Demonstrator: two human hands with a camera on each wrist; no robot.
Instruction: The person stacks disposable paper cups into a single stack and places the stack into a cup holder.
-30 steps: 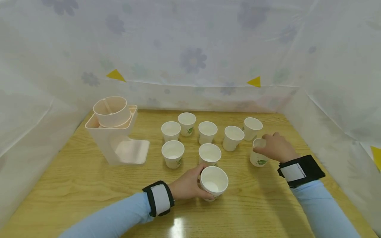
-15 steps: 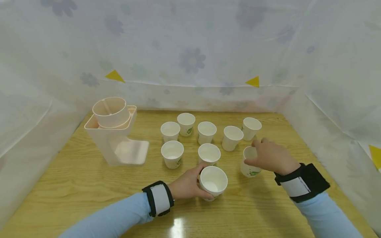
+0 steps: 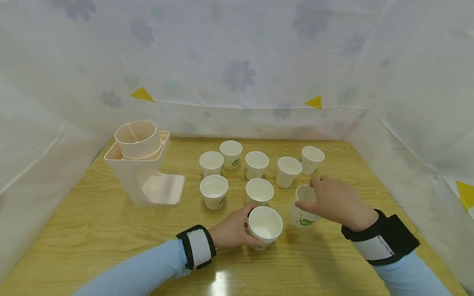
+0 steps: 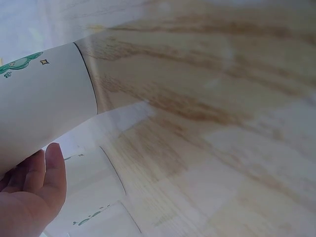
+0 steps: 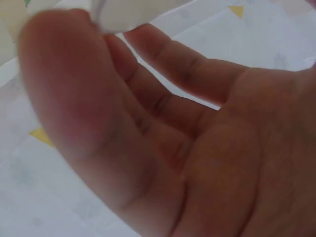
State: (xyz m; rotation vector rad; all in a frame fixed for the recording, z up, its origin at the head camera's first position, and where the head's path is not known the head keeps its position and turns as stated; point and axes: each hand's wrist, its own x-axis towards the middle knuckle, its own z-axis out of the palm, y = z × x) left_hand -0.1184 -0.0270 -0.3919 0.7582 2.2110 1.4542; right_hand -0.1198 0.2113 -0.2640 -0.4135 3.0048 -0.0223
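Observation:
My left hand [image 3: 233, 230] grips a white paper cup [image 3: 265, 224] at the front middle of the table, thumb on the near side. In the left wrist view this cup [image 4: 44, 98] shows green print, and curled fingers [image 4: 55, 173] lie against it. To the right, my right hand [image 3: 338, 201] holds another paper cup [image 3: 301, 211] by its upper part, thumb and fingers on either side of the rim. Only a sliver of that cup [image 5: 133, 15] appears in the right wrist view, above the thumb. Whether its base touches the table I cannot tell.
Several upright paper cups stand behind my hands, among them one cup [image 3: 260, 191] right behind the left-hand cup and one [image 3: 312, 159] at the back right. A cream-coloured stand [image 3: 148, 172] with a round top container is at the left. White sheeting [image 3: 237, 74] encloses the table [image 3: 111, 246].
My right hand has brought its cup leftward and nearer to me, toward the left-hand cup. The left hand and its cup have stayed in place.

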